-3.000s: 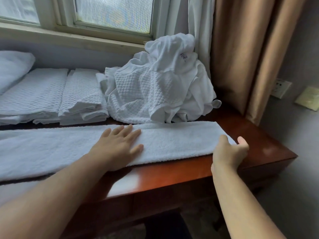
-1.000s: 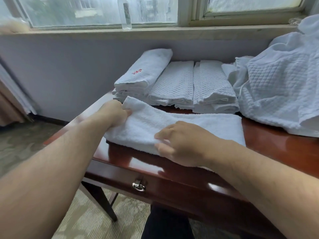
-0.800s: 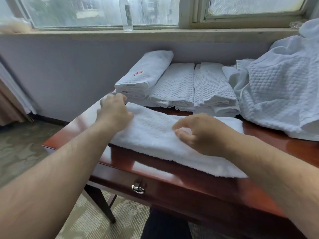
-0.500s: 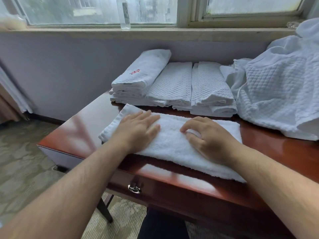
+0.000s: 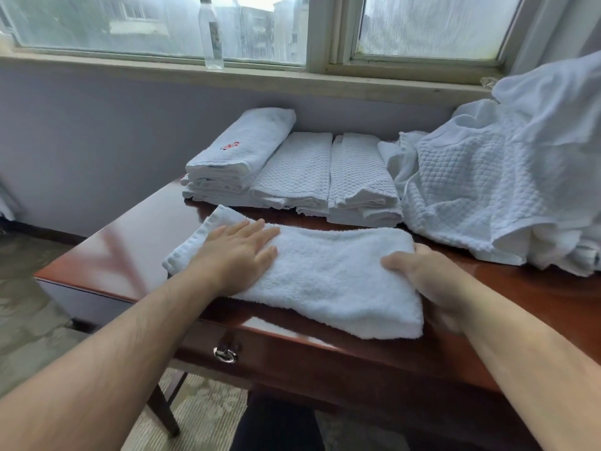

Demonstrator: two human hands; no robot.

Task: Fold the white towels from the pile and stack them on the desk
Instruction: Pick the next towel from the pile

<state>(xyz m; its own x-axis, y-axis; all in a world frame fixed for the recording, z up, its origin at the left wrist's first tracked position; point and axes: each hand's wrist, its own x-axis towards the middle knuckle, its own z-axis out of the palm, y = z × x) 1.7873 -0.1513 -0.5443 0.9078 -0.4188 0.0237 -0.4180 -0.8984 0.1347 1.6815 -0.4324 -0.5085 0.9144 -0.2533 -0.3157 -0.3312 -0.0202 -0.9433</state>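
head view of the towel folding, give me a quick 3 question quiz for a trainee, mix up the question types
1. True or false: the left hand lies flat, fingers straight, on the towel being folded.
2. Multiple choice: where does the right hand grip that towel? A) its left end B) its right end C) its middle
3. Fill in: the bottle stands on the window ____.

Key
1. True.
2. B: the fingers curl round the right end, near the pile of unfolded towels.
3. Sill, above the folded towels at the back of the desk.
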